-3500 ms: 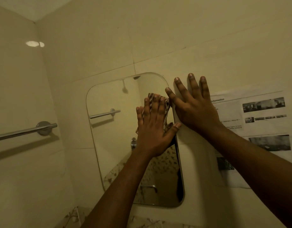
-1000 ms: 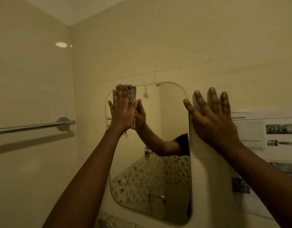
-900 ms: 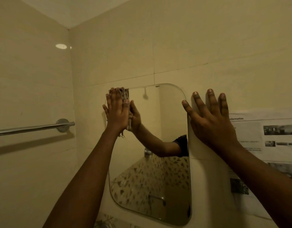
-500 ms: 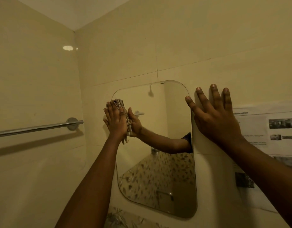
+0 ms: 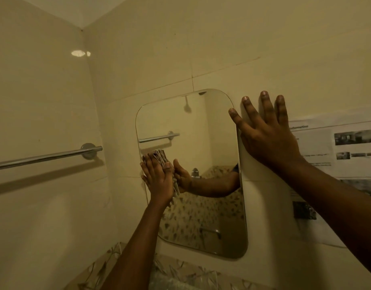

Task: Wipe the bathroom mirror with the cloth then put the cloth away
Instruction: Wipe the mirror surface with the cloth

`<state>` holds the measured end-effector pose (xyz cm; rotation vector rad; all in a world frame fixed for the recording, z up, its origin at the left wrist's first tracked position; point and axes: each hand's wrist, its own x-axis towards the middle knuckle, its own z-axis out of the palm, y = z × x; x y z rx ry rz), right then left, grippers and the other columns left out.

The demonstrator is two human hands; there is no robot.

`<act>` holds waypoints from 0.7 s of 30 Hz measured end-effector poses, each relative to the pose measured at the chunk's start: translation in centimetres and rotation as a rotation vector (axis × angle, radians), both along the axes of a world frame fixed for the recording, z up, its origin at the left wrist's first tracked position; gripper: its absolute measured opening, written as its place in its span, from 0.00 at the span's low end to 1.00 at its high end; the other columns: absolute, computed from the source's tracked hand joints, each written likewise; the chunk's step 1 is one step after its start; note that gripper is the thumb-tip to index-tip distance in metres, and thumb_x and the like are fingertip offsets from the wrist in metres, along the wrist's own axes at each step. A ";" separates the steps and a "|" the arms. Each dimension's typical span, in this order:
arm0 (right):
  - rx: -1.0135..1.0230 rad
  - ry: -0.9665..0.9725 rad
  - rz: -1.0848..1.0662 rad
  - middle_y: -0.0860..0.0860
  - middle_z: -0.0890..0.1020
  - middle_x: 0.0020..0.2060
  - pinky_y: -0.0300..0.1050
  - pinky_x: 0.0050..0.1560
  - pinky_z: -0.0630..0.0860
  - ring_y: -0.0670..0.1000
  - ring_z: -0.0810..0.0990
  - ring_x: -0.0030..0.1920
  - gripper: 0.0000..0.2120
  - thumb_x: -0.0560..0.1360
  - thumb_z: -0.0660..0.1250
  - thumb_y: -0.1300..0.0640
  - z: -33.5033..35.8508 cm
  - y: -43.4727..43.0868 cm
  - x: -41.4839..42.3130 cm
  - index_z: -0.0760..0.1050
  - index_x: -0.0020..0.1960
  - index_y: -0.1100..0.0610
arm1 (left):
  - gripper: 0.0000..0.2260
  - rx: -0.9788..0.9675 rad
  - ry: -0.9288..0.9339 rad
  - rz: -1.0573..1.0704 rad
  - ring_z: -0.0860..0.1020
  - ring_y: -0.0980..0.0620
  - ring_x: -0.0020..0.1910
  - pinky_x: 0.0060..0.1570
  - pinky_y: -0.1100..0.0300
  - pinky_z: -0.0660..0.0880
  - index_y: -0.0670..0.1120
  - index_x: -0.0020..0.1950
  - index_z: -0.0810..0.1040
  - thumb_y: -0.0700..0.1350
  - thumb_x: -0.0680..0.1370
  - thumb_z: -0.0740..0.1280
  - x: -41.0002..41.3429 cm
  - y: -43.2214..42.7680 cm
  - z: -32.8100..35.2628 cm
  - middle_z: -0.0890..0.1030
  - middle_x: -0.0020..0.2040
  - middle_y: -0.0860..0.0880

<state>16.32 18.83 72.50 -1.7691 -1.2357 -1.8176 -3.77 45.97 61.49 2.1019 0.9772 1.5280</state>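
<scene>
A rounded rectangular mirror (image 5: pixel 203 130) hangs on the cream tiled wall. My left hand (image 5: pixel 158 178) presses a striped cloth (image 5: pixel 160 156) flat against the mirror's left edge, about halfway down; most of the cloth is hidden under the palm. The glass reflects that hand and forearm. My right hand (image 5: pixel 268 135) lies flat on the wall just right of the mirror's upper right edge, fingers spread, holding nothing.
A chrome towel rail (image 5: pixel 46 156) runs along the left wall. A printed paper notice (image 5: pixel 337 149) is stuck to the wall right of my right hand. A patterned tile band (image 5: pixel 180 275) runs below the mirror.
My left hand has slid the cloth down the mirror's left edge from the top left corner to mid-height. The right hand has stayed on the wall.
</scene>
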 end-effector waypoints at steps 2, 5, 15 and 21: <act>0.002 -0.002 -0.002 0.66 0.61 0.83 0.79 0.80 0.50 0.77 0.53 0.82 0.30 0.87 0.60 0.51 0.0 -0.1 0.0 0.57 0.87 0.53 | 0.30 -0.026 0.000 -0.018 0.32 0.49 0.86 0.84 0.42 0.33 0.52 0.86 0.36 0.56 0.89 0.49 0.3 -1.0 -1.1 0.34 0.87 0.52; 0.000 0.000 -0.007 0.66 0.61 0.83 0.78 0.80 0.50 0.77 0.53 0.82 0.30 0.87 0.59 0.50 0.0 0.0 -0.1 0.57 0.87 0.53 | 0.31 -0.037 0.005 -0.023 0.32 0.49 0.85 0.83 0.42 0.33 0.53 0.86 0.35 0.56 0.89 0.49 0.9 -2.5 -2.2 0.33 0.86 0.53; -0.006 -0.006 -0.034 0.65 0.59 0.84 0.78 0.81 0.48 0.76 0.52 0.83 0.29 0.88 0.55 0.49 0.0 0.1 0.1 0.56 0.87 0.52 | 0.30 0.091 -0.014 -0.016 0.28 0.53 0.83 0.83 0.45 0.31 0.56 0.83 0.34 0.59 0.85 0.44 3.3 -7.3 -3.7 0.30 0.83 0.58; -0.008 -0.001 -0.058 0.65 0.60 0.84 0.78 0.80 0.50 0.76 0.52 0.83 0.29 0.87 0.50 0.47 0.0 0.3 0.1 0.57 0.87 0.52 | 0.30 0.246 0.011 0.005 0.31 0.54 0.85 0.84 0.47 0.32 0.55 0.84 0.34 0.59 0.85 0.41 5.9 -10.7 -3.7 0.29 0.83 0.60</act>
